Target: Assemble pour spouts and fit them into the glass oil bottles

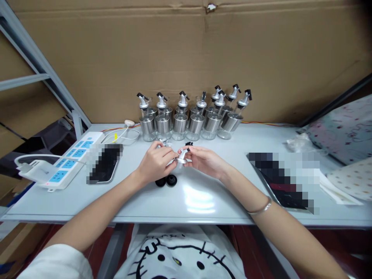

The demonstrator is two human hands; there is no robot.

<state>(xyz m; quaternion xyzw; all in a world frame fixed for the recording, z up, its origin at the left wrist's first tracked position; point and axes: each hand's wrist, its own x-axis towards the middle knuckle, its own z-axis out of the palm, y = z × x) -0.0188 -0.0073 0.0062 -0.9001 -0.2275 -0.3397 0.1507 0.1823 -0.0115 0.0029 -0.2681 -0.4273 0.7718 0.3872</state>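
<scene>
A silver pourer spout (pixel 182 156) with a black tip is held between my two hands above the table. The fingers of my left hand (pixel 159 161) are closed on its left side, at the round base. From the right, my right hand (pixel 207 161) pinches the spout near its black tip. Just below my left hand lie two round black caps (pixel 171 180), one partly covered by the hand. Small black parts (pixel 189 143) rest behind my fingers, and some clear parts (pixel 165 142) show behind the left hand.
Glass-and-steel bottles (pixel 180 127) stand in rows against the cardboard wall (pixel 186 50), several topped with pourer spouts. A power strip (pixel 72 162) and a phone (pixel 106 164) lie at left. At right are a dark tablet-like device (pixel 279 186), papers and a plastic bag (pixel 299 142).
</scene>
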